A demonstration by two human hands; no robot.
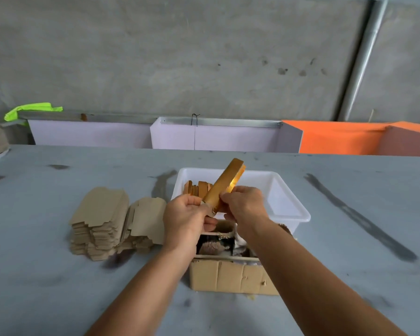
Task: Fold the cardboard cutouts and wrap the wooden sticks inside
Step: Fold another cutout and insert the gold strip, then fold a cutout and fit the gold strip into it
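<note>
Centrally, above the grey table [58, 275], both hands held one folded cardboard sleeve [224, 183], a long brown piece tilted up and away toward the right. The left hand [186, 220] gripped the sleeve's lower end, its fingers curled round it and the thumb on top. The right hand [244, 204] pinched the same piece just beside the left, fingertips closed on its right edge near the lower half. Whether wooden sticks lay inside the sleeve could not be told. Behind the hands stood a white plastic tub [286, 204], with several finished brown sleeves [199, 189] leaning upright in its left part. Left of the hands, two stacks of flat cardboard cutouts [102, 221] rested on the table, touching each other, the right stack somewhat fanned. Directly beneath the forearms sat an open corrugated carton [228, 276], its contents dark and indistinct. At the far table edge stood white panels [216, 138] and an orange panel [337, 139]; a fluorescent yellow-green cloth [32, 110] lay at far left against the concrete wall [180, 57].
</note>
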